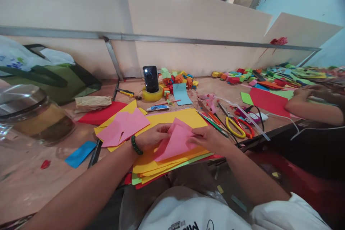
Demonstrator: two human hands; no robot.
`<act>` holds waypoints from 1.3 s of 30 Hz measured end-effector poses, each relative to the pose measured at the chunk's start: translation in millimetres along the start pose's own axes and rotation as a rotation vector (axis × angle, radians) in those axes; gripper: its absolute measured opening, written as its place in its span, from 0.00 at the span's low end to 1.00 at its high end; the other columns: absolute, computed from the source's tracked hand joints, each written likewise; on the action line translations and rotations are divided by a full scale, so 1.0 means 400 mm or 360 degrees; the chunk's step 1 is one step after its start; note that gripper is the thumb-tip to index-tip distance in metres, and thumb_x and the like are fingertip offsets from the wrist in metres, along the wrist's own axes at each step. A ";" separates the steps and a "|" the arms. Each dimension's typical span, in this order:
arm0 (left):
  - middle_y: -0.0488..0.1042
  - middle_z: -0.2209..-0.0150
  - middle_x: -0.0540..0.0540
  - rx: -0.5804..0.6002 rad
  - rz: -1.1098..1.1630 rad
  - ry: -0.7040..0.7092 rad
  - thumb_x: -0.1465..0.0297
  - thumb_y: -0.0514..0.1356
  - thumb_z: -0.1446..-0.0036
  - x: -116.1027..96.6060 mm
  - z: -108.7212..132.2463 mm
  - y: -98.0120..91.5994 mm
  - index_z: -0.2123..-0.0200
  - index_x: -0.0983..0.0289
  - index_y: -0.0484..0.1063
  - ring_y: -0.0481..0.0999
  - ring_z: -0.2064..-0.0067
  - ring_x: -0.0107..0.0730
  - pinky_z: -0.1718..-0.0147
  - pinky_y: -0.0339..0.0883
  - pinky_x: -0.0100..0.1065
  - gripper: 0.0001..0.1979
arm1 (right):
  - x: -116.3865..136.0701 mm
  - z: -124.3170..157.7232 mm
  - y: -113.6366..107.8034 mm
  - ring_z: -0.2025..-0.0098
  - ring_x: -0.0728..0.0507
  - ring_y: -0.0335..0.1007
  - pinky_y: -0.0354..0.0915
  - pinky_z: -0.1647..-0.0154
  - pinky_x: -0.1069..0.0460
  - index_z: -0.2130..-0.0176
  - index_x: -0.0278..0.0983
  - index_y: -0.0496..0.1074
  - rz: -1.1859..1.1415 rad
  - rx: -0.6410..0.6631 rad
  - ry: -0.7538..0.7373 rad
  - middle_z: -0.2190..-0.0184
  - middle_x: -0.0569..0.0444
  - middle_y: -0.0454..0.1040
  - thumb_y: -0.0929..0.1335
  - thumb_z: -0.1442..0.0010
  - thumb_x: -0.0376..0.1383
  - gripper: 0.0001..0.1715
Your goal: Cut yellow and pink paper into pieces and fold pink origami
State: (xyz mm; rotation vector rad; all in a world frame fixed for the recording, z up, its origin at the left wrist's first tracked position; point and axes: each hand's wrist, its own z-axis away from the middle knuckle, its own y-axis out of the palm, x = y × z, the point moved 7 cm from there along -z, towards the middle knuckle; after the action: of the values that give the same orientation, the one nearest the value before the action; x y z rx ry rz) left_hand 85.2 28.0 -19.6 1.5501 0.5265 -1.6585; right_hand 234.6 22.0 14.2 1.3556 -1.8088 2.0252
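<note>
A folded sheet of pink paper is held between my two hands, over a stack of yellow, green and red paper. My left hand, below a dark beaded bracelet, is closed on the sheet's left side. On the right edge, my right hand pinches the same sheet, thumb and fingers together. More cut pink paper lies to the left, on top of yellow paper. Beyond the right hand are yellow-handled scissors and a pink glue gun.
A phone leans upright on a yellow tape roll. Colourful folded paper cubes sit behind it. A glass jar and a green bag stand left. Another person's arm rests at right by red paper.
</note>
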 end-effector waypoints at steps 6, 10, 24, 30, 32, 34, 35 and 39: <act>0.74 0.73 0.52 -0.0132 -0.0343 0.0021 0.53 0.68 0.56 -0.010 0.004 -0.005 0.71 0.66 0.76 0.68 0.72 0.29 0.74 0.62 0.28 0.20 | -0.029 -0.015 0.015 0.78 0.52 0.44 0.42 0.79 0.55 0.82 0.37 0.53 -0.0077 -0.0085 0.0062 0.82 0.62 0.47 0.66 0.43 0.53 0.30; 0.71 0.76 0.50 -0.0118 -0.0517 -0.0005 0.54 0.69 0.58 -0.009 0.003 -0.003 0.72 0.67 0.75 0.64 0.75 0.24 0.76 0.59 0.26 0.21 | -0.032 -0.003 0.003 0.75 0.50 0.55 0.53 0.75 0.55 0.82 0.37 0.62 -0.0043 -0.0220 -0.0041 0.80 0.60 0.58 0.66 0.41 0.52 0.28; 0.76 0.69 0.51 -0.0068 -0.0586 0.0090 0.61 0.71 0.60 -0.022 0.000 -0.005 0.65 0.65 0.74 0.72 0.67 0.31 0.69 0.65 0.27 0.20 | -0.080 0.028 -0.043 0.77 0.51 0.52 0.50 0.76 0.53 0.81 0.36 0.69 -0.0431 -0.0335 0.0157 0.83 0.61 0.59 0.73 0.50 0.48 0.21; 0.59 0.85 0.44 -0.0241 -0.0914 -0.0059 0.57 0.67 0.58 -0.005 0.001 -0.035 0.83 0.63 0.61 0.56 0.81 0.21 0.83 0.45 0.25 0.21 | -0.113 0.042 -0.046 0.78 0.51 0.52 0.49 0.77 0.54 0.79 0.36 0.68 -0.0447 -0.0525 0.0264 0.82 0.61 0.61 0.73 0.52 0.46 0.18; 0.57 0.86 0.44 -0.0279 -0.0994 -0.0020 0.56 0.66 0.57 -0.007 0.000 -0.037 0.85 0.63 0.58 0.54 0.81 0.20 0.82 0.44 0.26 0.23 | -0.127 0.048 -0.044 0.78 0.50 0.55 0.51 0.77 0.54 0.74 0.37 0.70 -0.0535 -0.0614 0.0310 0.83 0.62 0.62 0.73 0.54 0.45 0.15; 0.56 0.86 0.45 -0.0284 -0.1014 -0.0004 0.53 0.64 0.54 -0.006 -0.002 -0.035 0.85 0.63 0.57 0.53 0.82 0.20 0.82 0.43 0.26 0.24 | -0.137 0.054 -0.042 0.79 0.50 0.57 0.52 0.77 0.54 0.63 0.37 0.71 -0.0623 -0.0685 0.0351 0.83 0.64 0.62 0.73 0.54 0.43 0.19; 0.57 0.86 0.45 -0.0278 -0.1009 -0.0012 0.52 0.63 0.53 -0.004 -0.003 -0.034 0.85 0.63 0.56 0.54 0.82 0.20 0.82 0.43 0.26 0.25 | -0.139 0.055 -0.040 0.79 0.49 0.57 0.53 0.76 0.54 0.58 0.36 0.70 -0.0650 -0.0701 0.0362 0.83 0.65 0.62 0.73 0.54 0.43 0.24; 0.53 0.85 0.45 -0.0298 -0.0979 -0.0027 0.49 0.59 0.51 -0.006 -0.003 -0.033 0.84 0.61 0.52 0.60 0.82 0.23 0.82 0.43 0.26 0.27 | -0.124 0.055 -0.037 0.78 0.49 0.59 0.55 0.74 0.53 0.48 0.33 0.66 -0.0602 -0.0671 0.0325 0.82 0.64 0.64 0.71 0.51 0.42 0.32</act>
State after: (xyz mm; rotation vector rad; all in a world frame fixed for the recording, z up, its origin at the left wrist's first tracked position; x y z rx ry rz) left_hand 75.6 37.4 -20.2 1.3047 1.2038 -1.9920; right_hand 284.8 30.7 -9.7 1.2012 -1.6187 1.4346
